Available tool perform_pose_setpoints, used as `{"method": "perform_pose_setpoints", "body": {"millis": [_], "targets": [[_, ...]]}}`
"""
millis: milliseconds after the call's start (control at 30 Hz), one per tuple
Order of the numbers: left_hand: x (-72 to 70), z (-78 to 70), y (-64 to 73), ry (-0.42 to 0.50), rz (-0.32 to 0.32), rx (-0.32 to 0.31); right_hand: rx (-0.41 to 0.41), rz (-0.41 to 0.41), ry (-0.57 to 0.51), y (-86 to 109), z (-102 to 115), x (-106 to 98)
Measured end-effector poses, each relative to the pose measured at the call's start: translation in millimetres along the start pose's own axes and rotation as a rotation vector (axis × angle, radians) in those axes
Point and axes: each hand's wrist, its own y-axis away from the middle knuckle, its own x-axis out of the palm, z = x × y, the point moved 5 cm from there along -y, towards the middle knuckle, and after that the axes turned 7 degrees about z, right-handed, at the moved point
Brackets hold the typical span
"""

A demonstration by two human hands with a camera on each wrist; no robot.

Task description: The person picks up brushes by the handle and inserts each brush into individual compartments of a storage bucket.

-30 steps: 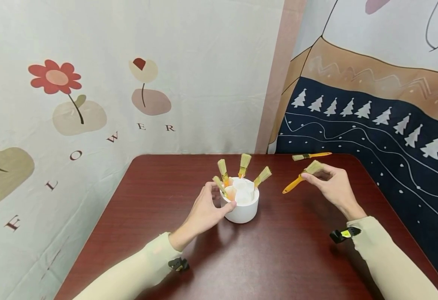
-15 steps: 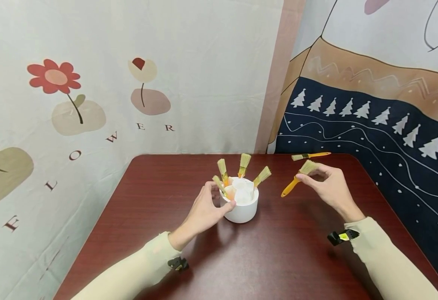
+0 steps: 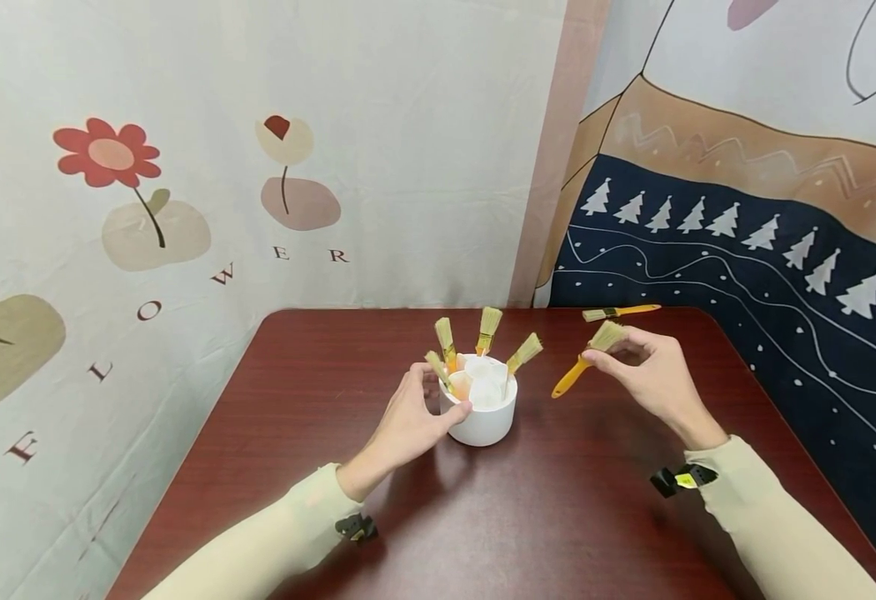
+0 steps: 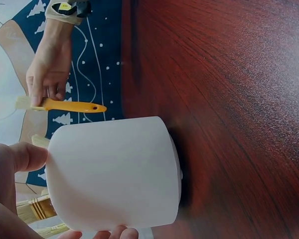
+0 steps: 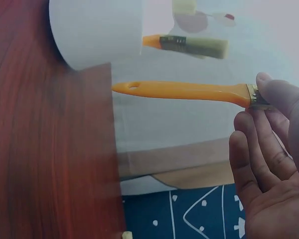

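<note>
A white round holder (image 3: 486, 423) with inner dividers stands on the table. Several paintbrushes (image 3: 488, 325) stick up from it, bristles on top. My left hand (image 3: 417, 421) grips the holder's left side, thumb in front; in the left wrist view its fingers (image 4: 123, 232) curl round the white wall. To the right of the holder, my right hand (image 3: 658, 373) pinches another paintbrush (image 3: 571, 377) by the metal band below its bristles. That brush tilts, its orange handle (image 5: 189, 90) pointing down and left toward the holder, apart from it and above the table.
One more paintbrush (image 3: 621, 312) lies at the table's back edge on the right. The dark red wooden table (image 3: 317, 367) meets a printed cloth (image 3: 422, 167) behind it and a navy tree-pattern cloth (image 3: 715, 275) on the right.
My right hand has moved left with its paintbrush, bringing it nearer the holder, and the handle has tipped more steeply downward. The left hand and holder have stayed put.
</note>
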Motion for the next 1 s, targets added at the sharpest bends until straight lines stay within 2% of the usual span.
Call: {"method": "perform_pose_setpoints", "body": {"millis": [200,433,1000], "targets": [[-0.1,0.3,0.2,-0.002,-0.001,0.004,-0.043,0.006,-0.008,2.6,11,4],[0.4,0.6,0.8,0.003,0.005,-0.002,-0.090,0.018,-0.067,4.6,28,8],[-0.9,2.0,-1.4,0.002,0.003,0.007,-0.165,0.028,-0.115,3.8,63,21]]}}
